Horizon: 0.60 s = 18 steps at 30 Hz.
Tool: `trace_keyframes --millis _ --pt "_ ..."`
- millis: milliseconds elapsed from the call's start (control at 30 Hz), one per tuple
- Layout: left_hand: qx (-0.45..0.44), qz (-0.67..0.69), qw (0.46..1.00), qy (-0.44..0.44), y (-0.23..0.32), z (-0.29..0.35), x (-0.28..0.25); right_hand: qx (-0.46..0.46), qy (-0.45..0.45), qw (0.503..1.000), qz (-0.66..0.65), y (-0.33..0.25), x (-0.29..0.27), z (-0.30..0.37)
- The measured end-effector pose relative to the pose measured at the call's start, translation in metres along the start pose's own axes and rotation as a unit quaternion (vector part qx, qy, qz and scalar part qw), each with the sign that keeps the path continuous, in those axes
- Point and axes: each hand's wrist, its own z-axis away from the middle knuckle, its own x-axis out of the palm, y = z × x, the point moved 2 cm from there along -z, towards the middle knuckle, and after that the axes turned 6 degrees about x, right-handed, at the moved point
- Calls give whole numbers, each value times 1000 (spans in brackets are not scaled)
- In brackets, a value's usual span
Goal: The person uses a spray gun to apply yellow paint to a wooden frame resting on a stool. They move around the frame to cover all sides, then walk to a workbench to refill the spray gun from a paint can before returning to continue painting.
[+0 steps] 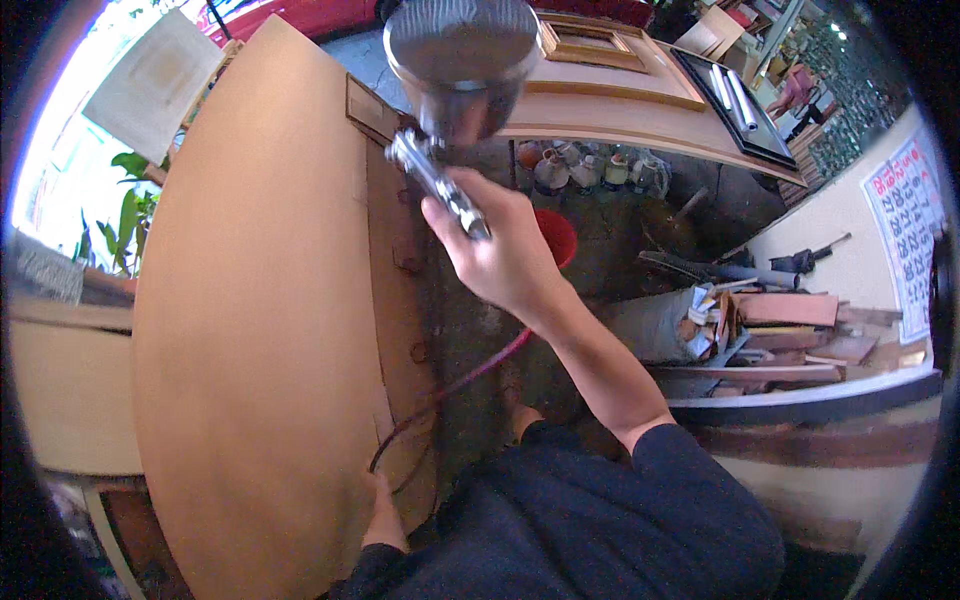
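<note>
My right hand (pixel 505 235) is raised in front of me, closed round the handle of a spray gun (pixel 440 180). A large metal cup (pixel 463 45) tops the gun, at the upper edge of the view. Low and close to my body, my left hand (pixel 381 500) is closed on a thin hose (pixel 440 392), dark here and reddish farther off. That hose curves up to the right and passes behind my right forearm. A long tan wooden panel (pixel 260 300) lies to my left, its right edge beside my left hand.
A red bucket (pixel 556 238) and several jugs (pixel 585 172) stand on the dark floor ahead. Beyond is a table with wooden frames (pixel 620 95) and a black frame (pixel 715 100). Wood offcuts (pixel 785 310) fill the right side, below a wall calendar (pixel 900 225). Plants (pixel 125 215) grow at left.
</note>
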Motion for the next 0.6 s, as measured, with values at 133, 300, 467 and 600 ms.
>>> trace_keyframes --millis 133,300,467,600 --pt "188 -193 960 74 39 23 5 105 -56 993 3 76 -43 -17" --pt "91 -318 940 -85 122 79 74 167 -104 980 4 129 -44 -65" --pt "74 -350 924 -136 163 45 121 151 -79 985 -12 168 -55 -114" --pt "117 -336 914 -194 218 12 204 176 -103 979 11 213 -34 -175"
